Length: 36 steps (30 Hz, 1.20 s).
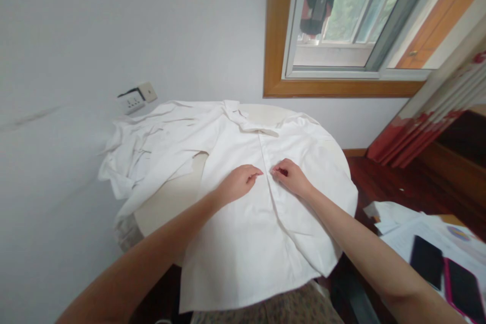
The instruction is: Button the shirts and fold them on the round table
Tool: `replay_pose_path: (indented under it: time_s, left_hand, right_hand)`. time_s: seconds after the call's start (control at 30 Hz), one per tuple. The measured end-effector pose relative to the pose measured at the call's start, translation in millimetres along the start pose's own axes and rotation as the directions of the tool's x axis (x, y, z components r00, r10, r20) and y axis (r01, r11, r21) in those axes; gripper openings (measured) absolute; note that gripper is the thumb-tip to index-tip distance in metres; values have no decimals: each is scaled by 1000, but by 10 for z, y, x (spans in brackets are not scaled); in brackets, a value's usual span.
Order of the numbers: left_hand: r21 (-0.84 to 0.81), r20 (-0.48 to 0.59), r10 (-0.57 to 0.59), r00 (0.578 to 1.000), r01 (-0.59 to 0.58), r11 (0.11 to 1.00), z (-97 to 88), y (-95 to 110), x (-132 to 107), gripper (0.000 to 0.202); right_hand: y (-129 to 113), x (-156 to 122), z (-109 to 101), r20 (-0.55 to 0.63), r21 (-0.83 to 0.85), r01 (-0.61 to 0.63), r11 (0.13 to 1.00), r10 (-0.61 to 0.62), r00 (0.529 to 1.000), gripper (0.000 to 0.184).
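Observation:
A white collared shirt [235,243] lies spread front up, its lower hem hanging over the near table edge. The front placket runs down its middle, closed near the collar and parting lower down. My left hand [241,182] rests just left of the placket, thumb and fingers pinched together on the cloth. Across the placket, my right hand [290,176] pinches the fabric by its edge with curled fingers. A small gap separates the two sets of fingertips. Any button between them is too small to make out.
Beneath the shirt is a round cream table [167,207], against the wall. More crumpled white cloth [148,147] covers its left side. At lower right lie papers [402,228], a dark phone [427,260] and a pink-edged phone [465,286]. A wall socket [131,102] is behind.

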<state>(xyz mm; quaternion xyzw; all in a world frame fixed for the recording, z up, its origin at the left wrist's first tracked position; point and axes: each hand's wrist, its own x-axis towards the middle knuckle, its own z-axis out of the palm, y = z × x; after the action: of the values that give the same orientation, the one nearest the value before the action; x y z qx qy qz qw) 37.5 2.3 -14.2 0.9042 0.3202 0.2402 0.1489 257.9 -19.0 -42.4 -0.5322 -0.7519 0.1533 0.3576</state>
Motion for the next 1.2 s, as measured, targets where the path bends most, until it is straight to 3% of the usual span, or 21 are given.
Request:
replay_pose_path:
  time_s: [0.1,0.27,0.47,0.73,1.03,1.2]
  left_hand:
    - [195,-29,22,999,-15,981,108,-151,166,27]
    - [334,15,8,1000,-12,942,273,-339,289,45]
    - [353,82,-39,996,7,935,363,-413,252,55]
    - [349,93,-42,995,7,937,321,-213,87,50]
    - [360,105,-78,991,35,932,334,34,-189,50]
    - [364,112,-91,990,44,930,318,199,-354,50]
  right_hand:
    - [-21,-11,-7,-28,-29,41,999,-42,999,18]
    - [-46,-50,-12,-58,-316,13,949,-33,998,22]
    - [-62,-96,51,110,-528,-34,848,108,988,50]
    - [-144,-267,34,165,-586,10,810,107,980,52]
    - [-357,-585,10,155,-561,-13,827,121,981,51]
    - [-487,-658,-102,198,-550,-6,835,137,971,51]
